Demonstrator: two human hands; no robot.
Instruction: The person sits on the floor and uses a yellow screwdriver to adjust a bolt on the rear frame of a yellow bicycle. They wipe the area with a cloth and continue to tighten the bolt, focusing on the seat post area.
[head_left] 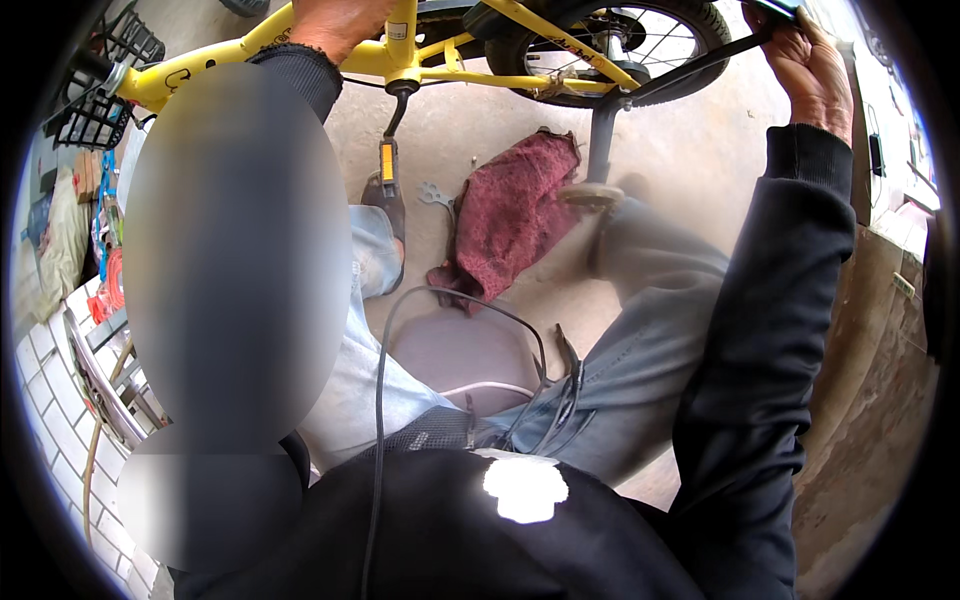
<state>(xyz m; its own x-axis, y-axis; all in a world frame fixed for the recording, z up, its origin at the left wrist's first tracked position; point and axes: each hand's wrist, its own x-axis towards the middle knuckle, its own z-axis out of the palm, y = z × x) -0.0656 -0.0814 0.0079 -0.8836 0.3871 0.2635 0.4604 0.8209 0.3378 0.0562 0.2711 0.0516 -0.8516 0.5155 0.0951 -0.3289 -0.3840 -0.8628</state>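
Bicycle frame [400,55], yellow, lay at twelve o'clock; left hand [335,22] clasped its tube, right hand [812,70] apparently gripped something dark at one o'clock. A loosened grip might have tipped it onto the red rag [515,210].

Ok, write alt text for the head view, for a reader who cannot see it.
Seen from above, a seated person grips a yellow bicycle, left hand on its frame and right hand at the rear by the black wheel. A dark red rag and small metal wrench lie on the concrete floor.
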